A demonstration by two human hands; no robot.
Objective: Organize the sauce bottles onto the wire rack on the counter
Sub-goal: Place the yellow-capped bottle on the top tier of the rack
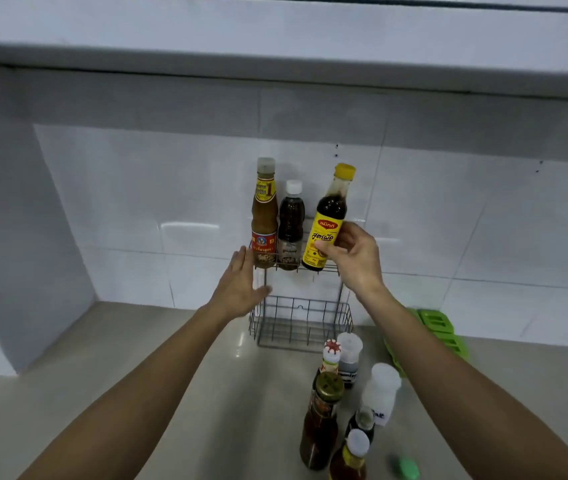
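Right hand (351,254) grips the yellow-capped bottle (327,223) by its label, tilted, its base at the right end of the rack (301,320) top tier. Two bottles (277,220) stand upright there; the left hand (241,285), fingers spread flat, rests against the rack's left side. More bottles (341,403) wait on the counter (171,375).

Metal wire rack (301,320); glossy wall tiles (448,220); smooth, faintly shiny counter (206,393).

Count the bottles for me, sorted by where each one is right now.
Standing in the wire rack top tier: 2, tan-capped bottle and white-capped dark bottle.
Held in the right hand: 1, yellow-capped bottle.
On the counter: 6, the cluster.
Total: 9.
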